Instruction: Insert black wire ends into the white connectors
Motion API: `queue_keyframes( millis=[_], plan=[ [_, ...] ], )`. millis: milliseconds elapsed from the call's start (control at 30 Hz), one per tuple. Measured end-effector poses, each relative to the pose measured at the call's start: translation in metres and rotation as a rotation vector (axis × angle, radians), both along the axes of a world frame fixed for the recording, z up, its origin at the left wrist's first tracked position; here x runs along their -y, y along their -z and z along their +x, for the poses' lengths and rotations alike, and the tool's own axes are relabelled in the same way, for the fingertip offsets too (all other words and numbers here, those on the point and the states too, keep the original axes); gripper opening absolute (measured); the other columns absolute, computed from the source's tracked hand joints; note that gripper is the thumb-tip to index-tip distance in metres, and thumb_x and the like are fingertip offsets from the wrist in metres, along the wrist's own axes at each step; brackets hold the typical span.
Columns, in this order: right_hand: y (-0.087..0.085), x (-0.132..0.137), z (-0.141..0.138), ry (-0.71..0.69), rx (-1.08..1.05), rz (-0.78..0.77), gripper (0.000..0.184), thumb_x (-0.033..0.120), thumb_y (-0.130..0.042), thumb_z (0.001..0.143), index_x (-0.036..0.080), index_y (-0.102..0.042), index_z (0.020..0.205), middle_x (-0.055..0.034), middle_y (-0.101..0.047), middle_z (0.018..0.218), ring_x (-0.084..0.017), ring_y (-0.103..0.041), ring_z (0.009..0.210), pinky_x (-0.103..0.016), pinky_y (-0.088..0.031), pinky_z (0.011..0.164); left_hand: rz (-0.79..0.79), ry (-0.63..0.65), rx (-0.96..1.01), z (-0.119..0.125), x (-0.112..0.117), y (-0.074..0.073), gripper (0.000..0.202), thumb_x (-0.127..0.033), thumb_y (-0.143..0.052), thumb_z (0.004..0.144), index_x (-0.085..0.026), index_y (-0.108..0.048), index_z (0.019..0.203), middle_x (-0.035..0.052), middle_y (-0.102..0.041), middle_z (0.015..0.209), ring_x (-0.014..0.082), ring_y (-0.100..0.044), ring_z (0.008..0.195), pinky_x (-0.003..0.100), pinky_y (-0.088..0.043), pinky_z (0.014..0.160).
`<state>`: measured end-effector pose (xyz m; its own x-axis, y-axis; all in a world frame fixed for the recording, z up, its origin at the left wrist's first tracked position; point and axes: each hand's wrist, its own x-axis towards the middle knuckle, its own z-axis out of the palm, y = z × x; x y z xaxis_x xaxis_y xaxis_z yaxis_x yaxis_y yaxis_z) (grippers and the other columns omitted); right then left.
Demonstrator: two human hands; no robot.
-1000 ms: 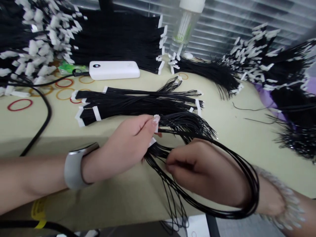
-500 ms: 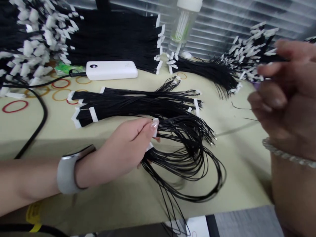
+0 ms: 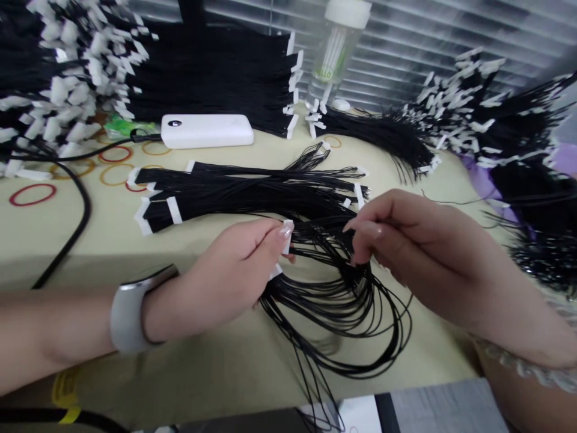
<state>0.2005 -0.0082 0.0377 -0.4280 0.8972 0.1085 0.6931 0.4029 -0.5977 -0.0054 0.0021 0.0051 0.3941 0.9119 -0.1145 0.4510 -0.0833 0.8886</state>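
Observation:
My left hand (image 3: pixel 238 258) is closed around a bundle of thin black wires (image 3: pixel 324 307), with the thumb pressed on a white tape tab (image 3: pixel 287 237). The wires leave this hand to the right in wide loops, and a few strands hang over the table's front edge. At the upper side of the loops, my right hand (image 3: pixel 401 240) is closed in a pinch on black wires; how many strands it holds is hidden by the fingers. Just behind the hands lie more black wire bundles (image 3: pixel 225 192) with white tape on their ends.
Along the back are large stacks of black wires (image 3: pixel 216 72), a white power bank (image 3: pixel 207 131) with a cable, and a clear bottle (image 3: pixel 336 54). Rubber bands (image 3: pixel 32 194) lie at left. More wire bundles (image 3: pixel 532 204) sit at right near purple material (image 3: pixel 484 180).
My right hand has come down and left from the upper right to the looped wires, its fingers now pinched there. My left hand keeps its hold on the bundle.

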Motion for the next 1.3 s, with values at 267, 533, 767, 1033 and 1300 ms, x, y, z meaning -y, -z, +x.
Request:
queue_keyframes(
  millis=[267,533,767,1033,1300],
  plan=[
    [0.004,-0.001,-0.007,-0.037,0.071,0.129,0.007,0.023,-0.053,0.082,0.018,-0.052,0.076,0.0054,-0.053,0.063,-0.003,-0.045,0.053,-0.016,-0.035,0.049,0.006,0.015,0.036,0.002,-0.002,0.001,0.036,-0.035,-0.033,0.089,-0.019,-0.036,0.056,-0.0069,-0.037,0.048,0.0075,-0.033,0.044,0.021,-0.027,0.041],
    [0.016,0.003,-0.019,-0.108,0.002,0.260,0.004,0.011,-0.056,0.077,0.015,-0.056,0.076,0.0027,-0.055,0.070,-0.004,-0.050,0.065,-0.016,-0.039,0.057,0.040,0.021,0.024,0.000,0.000,0.002,0.036,-0.033,-0.033,0.089,-0.019,-0.035,0.056,-0.0065,-0.035,0.050,0.0073,-0.031,0.044,0.020,-0.025,0.039],
    [0.020,0.003,-0.019,-0.112,0.020,0.335,0.006,0.011,-0.056,0.076,0.016,-0.055,0.076,0.0019,-0.055,0.070,-0.006,-0.050,0.063,-0.018,-0.039,0.055,0.023,0.037,0.014,0.002,-0.001,0.001,0.036,-0.033,-0.031,0.089,-0.019,-0.035,0.057,-0.0068,-0.036,0.048,0.0073,-0.032,0.043,0.020,-0.026,0.039],
    [0.023,0.004,-0.016,-0.146,0.193,0.594,0.006,0.013,-0.057,0.077,0.015,-0.055,0.071,-0.0015,-0.059,0.073,-0.009,-0.053,0.067,-0.022,-0.042,0.056,0.035,0.082,0.006,0.002,-0.002,0.004,0.037,-0.036,-0.030,0.089,-0.018,-0.035,0.057,-0.0062,-0.038,0.053,0.0079,-0.035,0.049,0.020,-0.030,0.046],
    [0.013,0.006,-0.019,-0.390,0.397,0.927,0.014,0.011,-0.057,0.074,0.015,-0.057,0.060,-0.0021,-0.063,0.066,-0.014,-0.053,0.059,-0.029,-0.042,0.051,0.043,0.102,-0.036,0.002,-0.002,0.003,0.038,-0.037,-0.028,0.090,-0.018,-0.035,0.057,-0.0055,-0.039,0.053,0.0087,-0.034,0.051,0.022,-0.028,0.047]
  ],
)
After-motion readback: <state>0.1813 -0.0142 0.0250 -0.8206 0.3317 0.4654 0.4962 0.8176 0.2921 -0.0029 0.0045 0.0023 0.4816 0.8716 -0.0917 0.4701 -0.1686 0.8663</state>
